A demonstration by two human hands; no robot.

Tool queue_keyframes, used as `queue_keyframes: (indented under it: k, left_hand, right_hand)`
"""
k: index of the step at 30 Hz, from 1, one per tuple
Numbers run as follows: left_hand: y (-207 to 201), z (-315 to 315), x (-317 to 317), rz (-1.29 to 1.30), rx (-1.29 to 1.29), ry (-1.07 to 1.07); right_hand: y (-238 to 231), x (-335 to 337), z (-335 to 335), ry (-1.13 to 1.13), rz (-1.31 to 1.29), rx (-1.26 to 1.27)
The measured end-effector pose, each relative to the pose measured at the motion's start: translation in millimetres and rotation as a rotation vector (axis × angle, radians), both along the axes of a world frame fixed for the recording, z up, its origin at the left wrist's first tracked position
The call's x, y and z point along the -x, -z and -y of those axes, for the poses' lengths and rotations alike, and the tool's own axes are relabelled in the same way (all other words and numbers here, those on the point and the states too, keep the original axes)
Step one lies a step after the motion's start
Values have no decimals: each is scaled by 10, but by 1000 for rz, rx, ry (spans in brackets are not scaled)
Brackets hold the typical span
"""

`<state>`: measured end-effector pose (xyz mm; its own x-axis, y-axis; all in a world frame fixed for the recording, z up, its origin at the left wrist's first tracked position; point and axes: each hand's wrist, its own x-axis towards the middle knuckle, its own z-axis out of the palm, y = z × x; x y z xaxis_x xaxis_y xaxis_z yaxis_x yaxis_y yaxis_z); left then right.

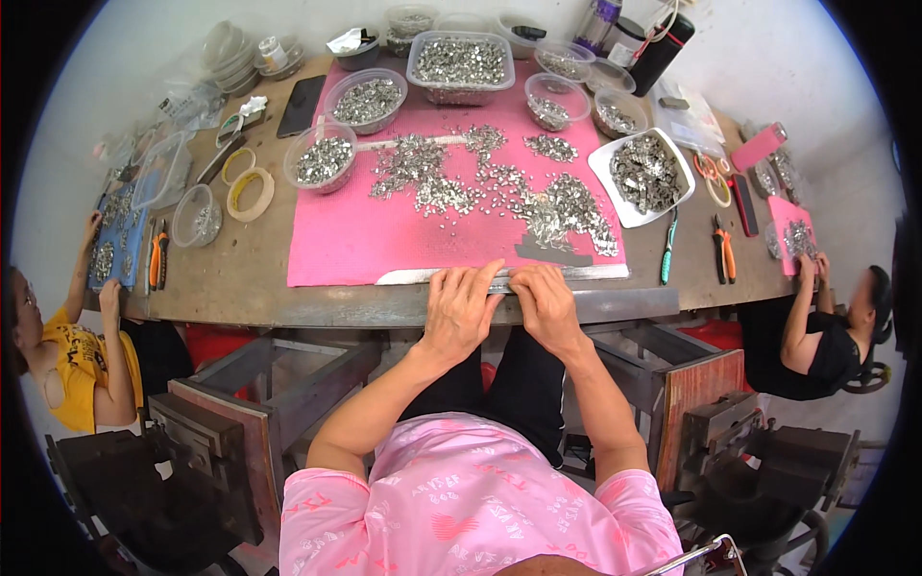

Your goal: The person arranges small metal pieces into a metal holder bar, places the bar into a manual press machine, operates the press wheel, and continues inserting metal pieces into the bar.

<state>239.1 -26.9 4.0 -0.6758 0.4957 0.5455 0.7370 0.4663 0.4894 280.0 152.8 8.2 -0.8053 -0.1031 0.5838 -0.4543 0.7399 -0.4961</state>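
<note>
My left hand [459, 305] and my right hand [545, 301] meet at the table's front edge, fingers bent and closed. Between the fingertips shows a short silvery metal strip [500, 285], gripped from both ends; its fine detail is too small to make out. Just beyond, a pink mat [336, 240] bears loose piles of small shiny metal pieces [562, 213]. A flat grey strip [554, 252] lies on the mat close to my right hand. Beneath my hands, a metal bar [624, 304] runs along the table edge.
Tubs of metal pieces, among them a large rectangular tub [459, 84], stand at the back. A white square dish [600, 158] is at the right, near pliers [724, 252]. Tape rolls [252, 195] and a phone [303, 106] lie left. Co-workers sit at both sides.
</note>
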Motion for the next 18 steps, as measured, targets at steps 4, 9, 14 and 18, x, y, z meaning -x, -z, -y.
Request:
queue_keyframes:
  k: [4,9,14,18]
  left_hand:
    - [4,5,12,-7,1,0]
    - [-4,2,9,-10,-3,1]
    - [7,-3,-10,-17,-3,-5]
    - [22,-7,-6,-26,-1,-10]
  right_hand:
    - [-42,11,2,16,18,-7]
    - [-94,-3,3,12,4,-123]
    - [-250,-9,4,-21,2,-334]
    - [-339,-5,20,-58,11,-583]
